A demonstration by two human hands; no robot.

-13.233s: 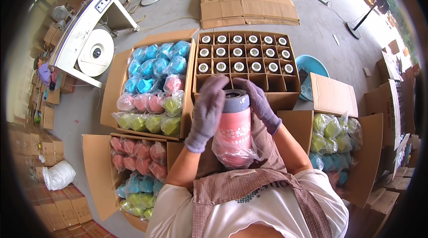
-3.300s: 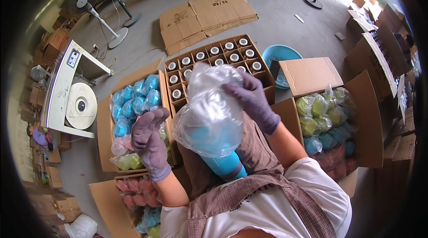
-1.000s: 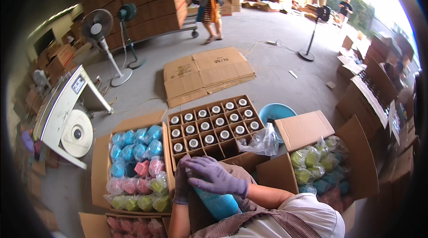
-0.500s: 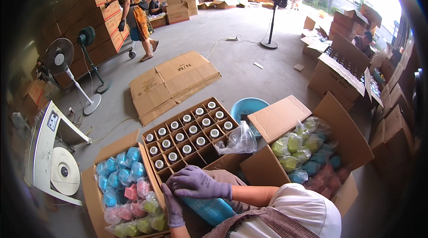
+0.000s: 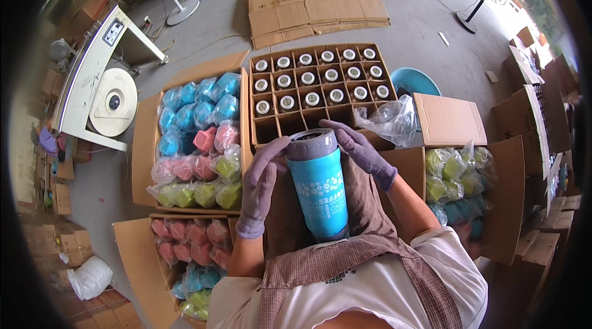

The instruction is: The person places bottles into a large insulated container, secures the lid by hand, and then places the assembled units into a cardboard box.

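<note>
A bright blue tumbler (image 5: 319,196) with pale printing and a grey lid (image 5: 312,144) stands nearly upright against the brown checked apron on my lap. Both my hands wear purple-grey gloves. My left hand (image 5: 262,184) presses its fingers to the left side of the lid. On the opposite side, my right hand (image 5: 365,155) curves its fingers around the lid's rim. Just beyond the tumbler sits a divided carton (image 5: 290,127) with several round-topped containers in its far rows; cells in its nearest row show no tops.
At left, one carton (image 5: 143,150) holds bagged blue, pink and green pieces; another carton (image 5: 139,249) lies nearer. A third carton (image 5: 502,199) stands right, beside a clear plastic bag (image 5: 391,120) and a blue basin (image 5: 425,82). Flattened cardboard (image 5: 317,11) and a white machine (image 5: 92,64) lie beyond.
My view has tipped down toward my lap. My right hand has left the tumbler's top for the lid's right side, so the grey lid now shows between both hands.
</note>
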